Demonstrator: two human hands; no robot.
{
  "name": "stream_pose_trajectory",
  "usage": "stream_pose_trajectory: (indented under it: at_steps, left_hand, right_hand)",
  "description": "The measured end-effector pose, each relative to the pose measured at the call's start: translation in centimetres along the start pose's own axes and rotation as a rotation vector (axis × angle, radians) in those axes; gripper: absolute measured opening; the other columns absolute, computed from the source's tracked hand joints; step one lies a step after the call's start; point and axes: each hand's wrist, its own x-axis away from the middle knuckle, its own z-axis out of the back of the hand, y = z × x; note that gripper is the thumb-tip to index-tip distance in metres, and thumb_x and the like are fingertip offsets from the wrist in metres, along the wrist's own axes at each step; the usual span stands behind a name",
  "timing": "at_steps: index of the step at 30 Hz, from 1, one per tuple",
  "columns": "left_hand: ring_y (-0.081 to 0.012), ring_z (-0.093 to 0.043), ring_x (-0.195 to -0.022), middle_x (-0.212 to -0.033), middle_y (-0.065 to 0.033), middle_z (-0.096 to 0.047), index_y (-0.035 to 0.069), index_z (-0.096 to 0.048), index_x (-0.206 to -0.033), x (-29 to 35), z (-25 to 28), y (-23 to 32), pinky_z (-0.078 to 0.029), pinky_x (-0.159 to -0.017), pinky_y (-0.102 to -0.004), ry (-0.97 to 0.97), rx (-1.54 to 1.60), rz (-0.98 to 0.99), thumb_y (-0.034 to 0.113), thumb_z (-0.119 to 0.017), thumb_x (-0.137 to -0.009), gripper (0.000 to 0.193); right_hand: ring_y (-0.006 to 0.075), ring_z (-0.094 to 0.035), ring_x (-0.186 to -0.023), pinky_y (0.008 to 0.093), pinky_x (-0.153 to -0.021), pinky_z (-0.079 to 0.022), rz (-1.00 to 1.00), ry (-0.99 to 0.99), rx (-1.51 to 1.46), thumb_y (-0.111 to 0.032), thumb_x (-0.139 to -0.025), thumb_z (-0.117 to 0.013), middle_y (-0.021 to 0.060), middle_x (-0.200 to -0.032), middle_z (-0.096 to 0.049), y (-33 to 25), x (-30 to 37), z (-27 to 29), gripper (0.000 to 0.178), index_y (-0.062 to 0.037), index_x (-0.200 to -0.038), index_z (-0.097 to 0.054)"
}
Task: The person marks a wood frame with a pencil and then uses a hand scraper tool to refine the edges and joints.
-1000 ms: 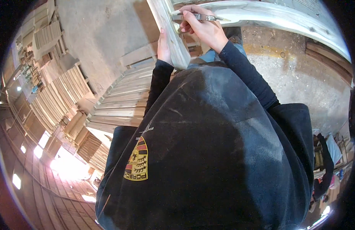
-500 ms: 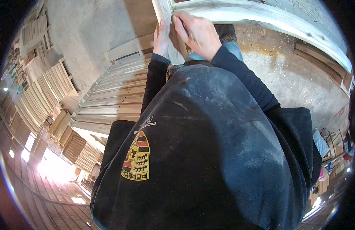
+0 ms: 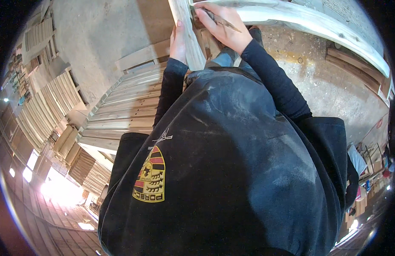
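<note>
A pale wooden post (image 3: 191,42) stands before me at the top of the view, meeting a long pale wooden rail (image 3: 282,13) that bends away to the right. My left hand (image 3: 178,45) grips the post's left edge, its thumb along the top and its other fingers mostly hidden. Between the fingers and thumb of my right hand (image 3: 229,27) is a slim, brownish pointed tool (image 3: 223,22); its exact kind is unclear. One end sticks out over the back of the hand. That hand is at the corner where post and rail meet.
Slatted wooden panels (image 3: 125,100) lie stacked to my left, with more slatted pieces (image 3: 59,91) farther off. On the right, brown boards (image 3: 355,64) rest on the stained concrete floor (image 3: 308,81). My feet are below the rail.
My right hand has turned and shifted slightly right, so the pointed tool now shows. The left hand stays on the post. My legs have shifted a little.
</note>
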Motion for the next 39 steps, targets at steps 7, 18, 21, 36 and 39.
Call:
stream_pose_trajectory:
  at_steps: [7,18,21,36,39]
  left_hand:
    - [-0.0129,-0.058,-0.087,-0.104,-0.0051,-0.06,0.002,-0.049,-0.128,0.1,0.3,0.0,-0.049,-0.076,-0.0283,0.033,0.001,0.011,0.057,-0.047,-0.093,0.065]
    - [-0.0186,-0.056,-0.097,-0.107,-0.0054,-0.06,0.006,-0.051,-0.125,-0.4,-0.6,0.4,-0.045,-0.091,-0.0343,-0.012,0.055,0.013,0.054,-0.034,-0.099,0.057]
    - [-0.0178,-0.059,-0.093,-0.106,-0.0068,-0.061,0.004,-0.052,-0.124,0.0,-1.0,0.6,-0.047,-0.087,-0.0322,-0.02,0.055,-0.027,0.052,-0.039,-0.098,0.056]
    - [-0.0183,-0.055,-0.101,-0.11,-0.0066,-0.059,0.006,-0.052,-0.125,-0.2,-0.9,0.5,-0.043,-0.093,-0.033,-0.105,0.042,-0.042,0.056,-0.036,-0.098,0.059]
    - [-0.0167,-0.054,-0.101,-0.11,-0.0056,-0.058,0.006,-0.052,-0.125,-0.3,0.5,0.2,-0.043,-0.092,-0.0322,0.056,-0.012,0.011,0.056,-0.036,-0.097,0.059]
  right_hand:
    - [0.0316,-0.067,-0.073,0.0355,-0.067,-0.053,-0.001,-0.17,0.019,-0.021,-0.094,-0.055,0.0167,-0.084,-0.069,0.3,4.3,-0.5,0.027,-0.0018,-0.111,-0.063]
    - [0.0223,-0.07,-0.086,0.0311,-0.076,-0.055,-0.177,-0.065,-0.197,-0.025,-0.098,-0.048,0.0158,-0.091,-0.07,0.8,0.7,-0.3,0.034,-0.0002,-0.12,-0.058]
    - [0.0259,-0.069,-0.078,0.0341,-0.069,-0.054,0.065,-0.069,0.086,-0.023,-0.097,-0.048,0.0159,-0.085,-0.069,1.0,2.0,-0.8,0.031,0.0003,-0.114,-0.06]
    - [0.0177,-0.069,-0.074,0.0283,-0.067,-0.054,-0.046,-0.087,-0.047,-0.024,-0.099,-0.048,0.0129,-0.081,-0.069,1.0,2.2,-1.2,0.034,0.0045,-0.113,-0.059]
    - [0.0156,-0.067,-0.064,0.0281,-0.061,-0.052,-0.105,-0.17,-0.087,-0.023,-0.098,-0.05,0.0101,-0.072,-0.067,-0.1,3.3,-1.0,0.031,0.0026,-0.11,-0.061]
